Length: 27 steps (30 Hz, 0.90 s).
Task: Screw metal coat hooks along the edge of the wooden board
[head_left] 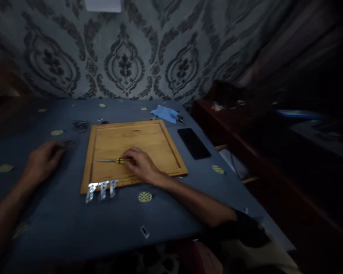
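Note:
A square wooden board (148,133) with a raised rim lies on the blue cloth-covered table (74,220). My right hand (140,163) rests on the board with its fingers closed round the yellow-and-black handle of a screwdriver (114,160), whose metal shaft points left. Three shiny metal hinges (102,188) stick out from the board's near edge. My left hand (44,160) lies on the cloth left of the board, fingers curled near a small dark object (68,142); whether it holds anything is hidden.
A black phone (193,143) lies right of the board, and a crumpled blue cloth (165,113) sits behind it. Small dark bits (80,124) lie at the back left. A patterned wall closes the back; dark wooden furniture (246,144) stands to the right.

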Motion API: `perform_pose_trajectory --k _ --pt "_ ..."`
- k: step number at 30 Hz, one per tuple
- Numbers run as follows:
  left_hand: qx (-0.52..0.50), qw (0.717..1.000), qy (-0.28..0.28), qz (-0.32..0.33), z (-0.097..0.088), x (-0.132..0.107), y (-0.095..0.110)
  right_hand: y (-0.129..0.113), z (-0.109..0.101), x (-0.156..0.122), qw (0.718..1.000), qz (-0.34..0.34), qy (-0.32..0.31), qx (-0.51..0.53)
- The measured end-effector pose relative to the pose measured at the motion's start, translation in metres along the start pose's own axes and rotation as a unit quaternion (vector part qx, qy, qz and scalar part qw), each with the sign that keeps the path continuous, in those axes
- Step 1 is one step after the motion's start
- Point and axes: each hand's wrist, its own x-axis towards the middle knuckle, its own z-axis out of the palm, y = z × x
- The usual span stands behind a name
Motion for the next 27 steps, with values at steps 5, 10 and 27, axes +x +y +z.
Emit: perform_pose_trajectory --k 5,10,27 --pt "0.061 0.995 0.039 -0.064 0.006 -0.008 0.016 0.005 0.003 0.000 0.999 -0.011 0.011 0.038" --pt "0.030 0.997 0.032 -0.056 0.006 -0.015 0.031 0.004 0.003 0.000 0.998 -0.031 0.029 0.037" --pt "-0.253 0.952 -0.138 0.099 0.028 -0.032 0.133 -0.039 0.011 -0.008 0.979 -0.197 0.047 0.022"
